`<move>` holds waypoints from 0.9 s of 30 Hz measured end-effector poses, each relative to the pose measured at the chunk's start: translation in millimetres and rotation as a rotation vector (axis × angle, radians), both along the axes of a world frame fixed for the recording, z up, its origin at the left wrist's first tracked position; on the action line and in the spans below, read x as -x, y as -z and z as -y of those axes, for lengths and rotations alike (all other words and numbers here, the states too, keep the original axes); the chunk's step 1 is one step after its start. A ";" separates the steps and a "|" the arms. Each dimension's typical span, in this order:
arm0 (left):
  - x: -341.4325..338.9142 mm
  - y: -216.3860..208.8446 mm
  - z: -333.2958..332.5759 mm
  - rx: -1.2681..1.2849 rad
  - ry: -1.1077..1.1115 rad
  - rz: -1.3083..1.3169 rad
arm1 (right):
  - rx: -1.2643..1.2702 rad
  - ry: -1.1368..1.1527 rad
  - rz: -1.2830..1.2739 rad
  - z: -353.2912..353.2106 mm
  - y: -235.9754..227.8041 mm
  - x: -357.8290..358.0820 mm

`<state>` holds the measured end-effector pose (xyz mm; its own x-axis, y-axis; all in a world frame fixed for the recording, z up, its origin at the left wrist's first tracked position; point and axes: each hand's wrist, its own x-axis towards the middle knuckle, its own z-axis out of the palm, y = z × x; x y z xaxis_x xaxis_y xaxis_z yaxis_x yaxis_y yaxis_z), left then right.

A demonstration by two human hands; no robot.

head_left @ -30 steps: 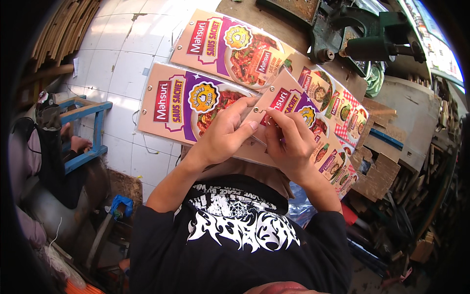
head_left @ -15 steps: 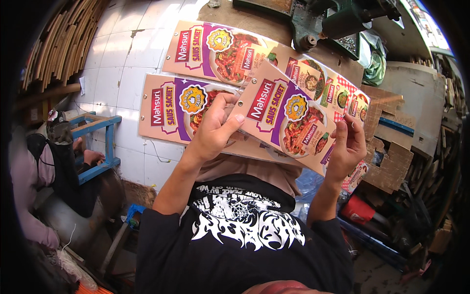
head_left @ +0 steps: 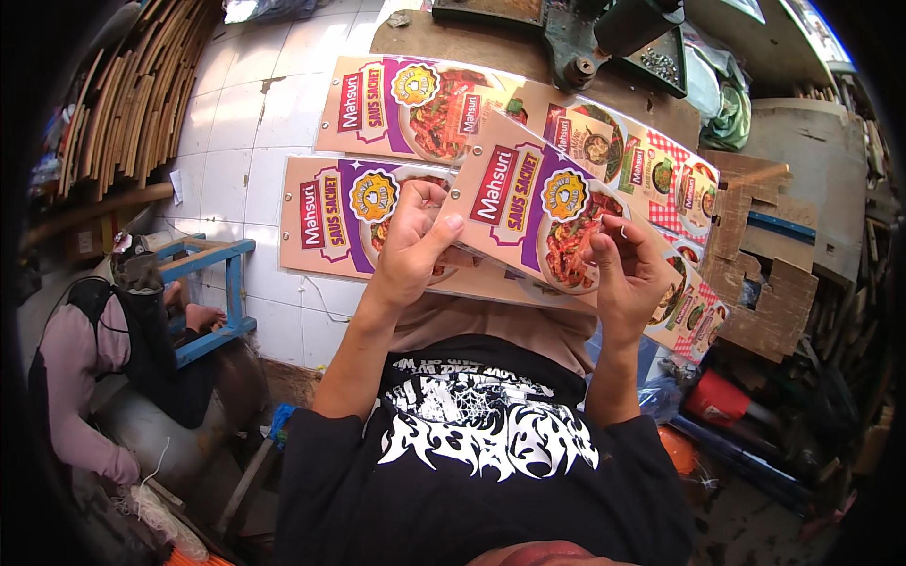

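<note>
My left hand [head_left: 415, 241] is closed on the left end of a long printed food sign [head_left: 505, 193], brown and purple with metal eyelets at its edge. The sign is tilted above two similar printed signs, one farther away [head_left: 363, 132] and one nearer [head_left: 316, 250]. My right hand [head_left: 628, 278] hovers over the middle of the held sign, its thumb and fingers pinched together. A tiny pale thing seems to show at those fingertips, too small to name. The right end of the held sign reaches past my right wrist.
A dark green press machine [head_left: 580, 52] stands at the far edge, with a tray of small metal pieces [head_left: 661, 61] beside it. Torn cardboard [head_left: 774, 307] lies at the right. To the left are a blue stool frame [head_left: 212, 344], stacked wooden strips [head_left: 142, 104] and another person's sleeve [head_left: 71, 377].
My right hand has moved left along the held sign, from its right part to its middle, still pinched. My left hand keeps its grip on the sign's left end. The view has shifted slightly.
</note>
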<state>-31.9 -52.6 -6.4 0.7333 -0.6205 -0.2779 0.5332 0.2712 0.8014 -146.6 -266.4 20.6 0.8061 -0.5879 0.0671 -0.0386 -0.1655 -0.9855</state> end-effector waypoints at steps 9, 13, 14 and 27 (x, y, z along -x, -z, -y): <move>2.6 4.0 -1.2 0.048 -0.040 -0.001 | 0.292 0.531 -0.042 86.4 12.8 44.8; 3.5 3.7 -1.6 0.050 -0.061 -0.008 | 0.584 0.841 -0.212 161.4 38.9 121.2; 3.3 3.9 -1.7 0.050 -0.052 -0.004 | 0.519 0.882 -0.207 177.5 49.5 144.7; 6.8 -3.9 0.5 -0.044 -0.089 0.057 | 0.193 1.018 -0.444 268.6 124.9 271.8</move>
<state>-38.7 -53.0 -2.5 0.8003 -0.5406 -0.2594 0.4616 0.2794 0.8419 -418.4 -535.0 -104.3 -0.0680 -0.9962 0.0548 -0.5834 -0.0049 -0.8122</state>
